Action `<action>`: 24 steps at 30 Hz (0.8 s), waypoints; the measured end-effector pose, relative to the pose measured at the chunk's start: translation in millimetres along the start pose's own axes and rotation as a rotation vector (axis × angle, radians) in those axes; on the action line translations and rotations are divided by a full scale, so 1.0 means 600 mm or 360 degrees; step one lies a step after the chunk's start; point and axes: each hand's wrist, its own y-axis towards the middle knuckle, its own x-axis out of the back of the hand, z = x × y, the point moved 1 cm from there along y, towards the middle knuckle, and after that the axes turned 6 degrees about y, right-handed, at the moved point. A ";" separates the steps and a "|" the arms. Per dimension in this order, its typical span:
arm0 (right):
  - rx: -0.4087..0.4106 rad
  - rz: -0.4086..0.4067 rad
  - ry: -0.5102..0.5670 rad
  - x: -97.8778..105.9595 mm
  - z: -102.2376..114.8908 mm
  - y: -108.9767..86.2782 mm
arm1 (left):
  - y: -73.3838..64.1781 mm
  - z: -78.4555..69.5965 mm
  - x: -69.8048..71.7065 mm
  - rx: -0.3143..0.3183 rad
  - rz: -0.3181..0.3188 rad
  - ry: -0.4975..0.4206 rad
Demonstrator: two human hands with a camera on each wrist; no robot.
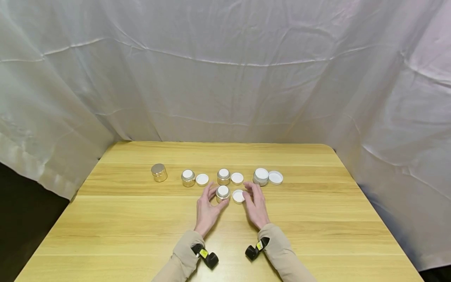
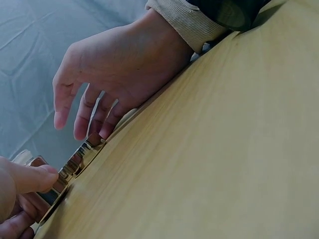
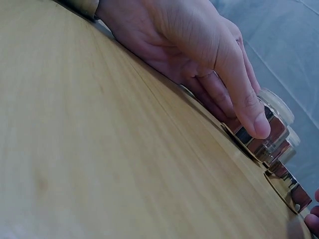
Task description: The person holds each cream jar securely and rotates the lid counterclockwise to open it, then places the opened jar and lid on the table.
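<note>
My left hand (image 1: 207, 213) grips a small gold cosmetic jar (image 1: 223, 192), thumb on its near side and fingers round the far side. The jar stands upright without its lid, and its top is white. To its right a gold lid (image 1: 238, 196) lies with the white inside up. Beside that lid is my right hand (image 1: 258, 205), its fingers loosely bent and its fingertips near the rim. In the right wrist view the left thumb (image 3: 259, 124) presses the jar's side, while the right fingertips (image 3: 313, 219) show a small gap from the lid (image 3: 286, 186).
Behind the hands, lidless jars (image 1: 188, 178), (image 1: 223, 177) and a paler jar (image 1: 260, 177) stand in a row, each with an upturned lid (image 1: 202, 180) at its right. A closed gold jar (image 1: 159, 173) stands at far left. A pale curtain (image 1: 225, 90) hangs behind the wooden table (image 1: 123, 231).
</note>
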 end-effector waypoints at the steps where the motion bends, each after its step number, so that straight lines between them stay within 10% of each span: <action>1: 0.0000 0.0001 0.0001 0.000 0.000 0.000 | 0.000 0.000 0.000 0.0003 0.0000 0.0005; 17: -0.0019 0.0014 0.0023 0.001 0.002 0.000 | -0.001 -0.004 0.001 0.0052 0.0015 0.0085; 24: -0.0010 0.0008 0.0016 0.001 -0.002 0.001 | 0.002 -0.006 0.019 0.0099 -0.0485 -0.0375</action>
